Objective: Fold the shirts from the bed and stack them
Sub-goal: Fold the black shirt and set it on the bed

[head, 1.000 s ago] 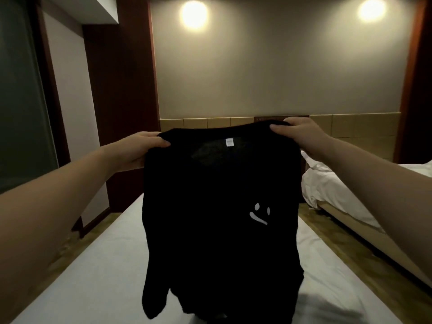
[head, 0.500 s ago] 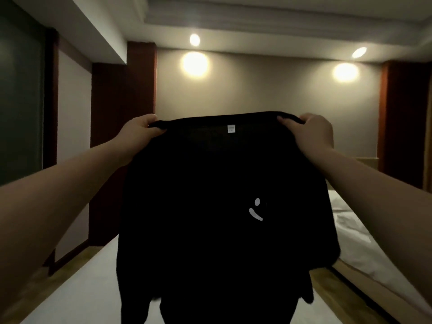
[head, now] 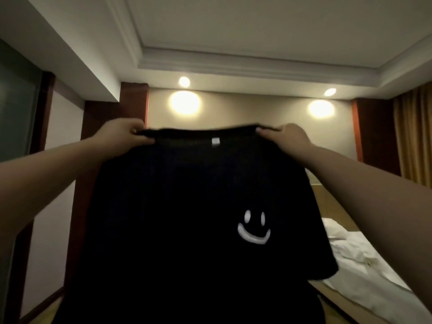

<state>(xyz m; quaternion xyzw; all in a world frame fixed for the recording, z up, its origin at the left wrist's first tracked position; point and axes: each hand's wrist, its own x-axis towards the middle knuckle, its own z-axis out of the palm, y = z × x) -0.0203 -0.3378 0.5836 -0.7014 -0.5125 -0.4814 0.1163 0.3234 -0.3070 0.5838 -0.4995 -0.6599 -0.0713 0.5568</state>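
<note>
a black shirt (head: 187, 218) is held up in the air at chest height, spread flat and hanging free. its left shoulder is pinched by the left hand (head: 121, 136), its right shoulder by the right hand (head: 289, 139), fingers curled over the top edge. a white smiley print (head: 254, 229) and neck label (head: 215, 141) are noted. a bed with rumpled white bedding (head: 350, 260) is seen at lower right

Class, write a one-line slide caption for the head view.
The left hand and right hand grip the black shirt by its shoulders, holding it up spread; white bedding lower right.
</note>
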